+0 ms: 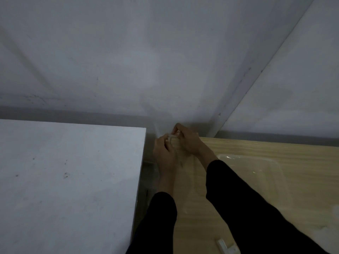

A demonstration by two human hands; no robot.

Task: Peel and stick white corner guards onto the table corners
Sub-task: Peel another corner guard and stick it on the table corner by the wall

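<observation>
A white corner guard (171, 138) sits at the far left corner of the light wooden table (302, 162), close to the wall. My left hand (164, 153) grips it from the left side, and my right hand (187, 142) curls over it from the right and above. Both hands press together on the guard, which is mostly hidden by my fingers. Another white corner guard (226, 247) lies loose on the wooden table near the bottom edge of the view.
A white table (69, 180) stands to the left, with a narrow dark gap (145, 180) between it and the wooden one. A clear plastic container (256, 173) rests on the wooden table under my right forearm. The white wall (146, 61) is directly behind.
</observation>
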